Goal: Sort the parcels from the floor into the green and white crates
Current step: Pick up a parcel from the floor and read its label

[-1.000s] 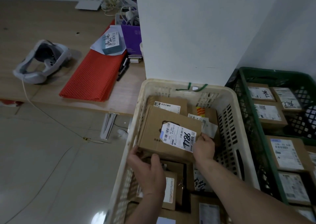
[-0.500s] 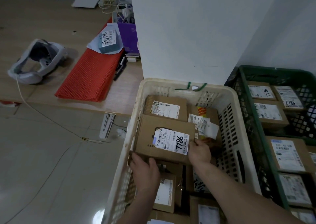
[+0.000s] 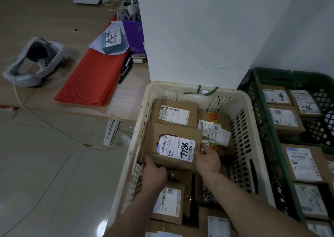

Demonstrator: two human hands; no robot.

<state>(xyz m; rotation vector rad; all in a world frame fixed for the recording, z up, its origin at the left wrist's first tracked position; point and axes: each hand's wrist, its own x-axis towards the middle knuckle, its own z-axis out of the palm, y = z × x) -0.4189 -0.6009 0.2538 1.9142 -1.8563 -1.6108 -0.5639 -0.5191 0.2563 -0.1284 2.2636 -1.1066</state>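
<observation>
The parcel point(image 3: 171, 146), a flat brown box w/ a white label marked 7786, sits low inside the white crate point(image 3: 253, 128), held btwn both hands: left hand point(image 3: 153, 173) curled under its near left corner, right hand point(image 3: 207, 160) pinching its right edge, fingers closed on the cardboard. It looks abt set down on boxes below it, so letting go early could leave it tilted or let it slide toward the left hand's side wall. Just beyond the right hand a loose paper slip point(image 3: 214, 132) on the next box could get snagged or pulled off; the green crate point(image 3: 260, 128) further right of that hand is close enough that a rushed sort could mix up bins.
</observation>
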